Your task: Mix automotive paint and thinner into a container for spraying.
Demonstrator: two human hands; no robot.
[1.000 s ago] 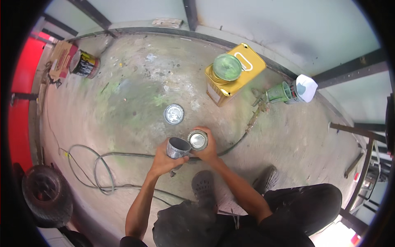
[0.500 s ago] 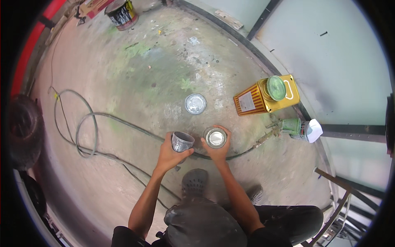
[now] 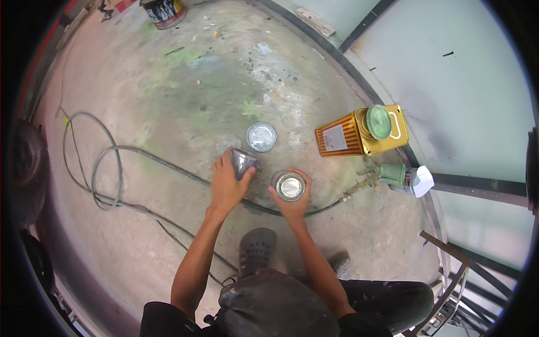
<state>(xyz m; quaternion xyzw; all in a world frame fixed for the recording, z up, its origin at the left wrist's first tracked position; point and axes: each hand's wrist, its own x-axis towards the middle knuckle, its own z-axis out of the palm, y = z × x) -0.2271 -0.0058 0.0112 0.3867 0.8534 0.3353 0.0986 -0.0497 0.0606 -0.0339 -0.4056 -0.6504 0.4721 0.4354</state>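
Observation:
My left hand (image 3: 225, 182) is wrapped round a grey-stained cup (image 3: 243, 163), which is tipped so that its side shows. To its right, my right hand (image 3: 295, 203) grips a round metal can (image 3: 290, 186) from the right and near side. The can's shiny, pale round end faces up; whether this is a lid or its inside, I cannot tell. The cup and can are apart. Just beyond the cup, a round silvery tin or lid (image 3: 261, 137) lies on the concrete floor, touched by neither hand.
A yellow striped square tin (image 3: 339, 140) with a green-stained round lid (image 3: 378, 122) on it stands at right. Near it sit a green-stained cup (image 3: 392, 174) and a hose's metal fitting (image 3: 353, 190). The hose (image 3: 168, 166) loops left. A paint-streaked bucket (image 3: 163, 14) stands far off.
My left hand has moved forward and tipped the cup, so its open mouth no longer faces me. The right hand still holds the can, slightly turned. The whole view has shifted a little.

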